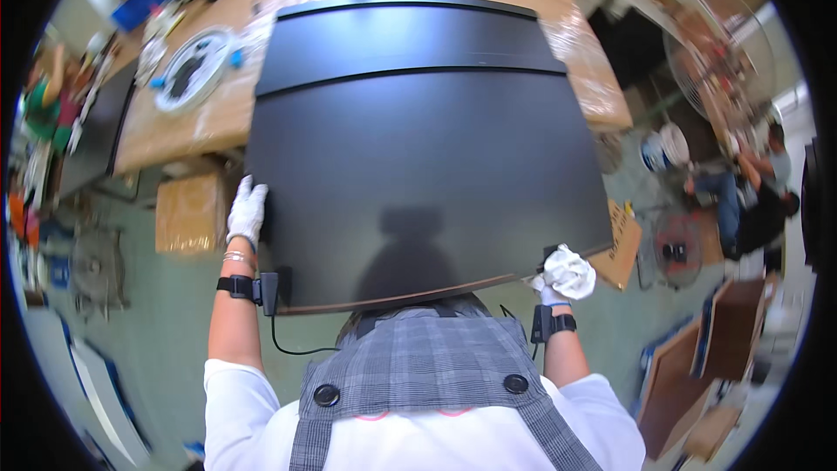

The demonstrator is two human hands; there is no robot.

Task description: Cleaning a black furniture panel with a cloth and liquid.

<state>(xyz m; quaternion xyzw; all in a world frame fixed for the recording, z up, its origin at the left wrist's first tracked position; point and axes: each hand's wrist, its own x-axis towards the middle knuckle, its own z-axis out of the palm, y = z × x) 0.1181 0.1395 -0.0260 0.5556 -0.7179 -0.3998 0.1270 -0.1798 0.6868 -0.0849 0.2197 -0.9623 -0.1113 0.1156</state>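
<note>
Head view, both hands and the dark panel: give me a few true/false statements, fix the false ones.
1. The left hand wears a white glove. True.
2. That hand lies in the middle of the dark panel. False: it is at the panel's left edge.
3. A crumpled white cloth is in the right hand, largely hiding it. True.
4. The right hand is at the panel's far edge. False: it is by the near right corner.
5. A white ring-shaped frame lies on the table, left of the panel. True.
6. The brown box is to the right of the panel. False: it is to the left, beyond the left hand.
</note>
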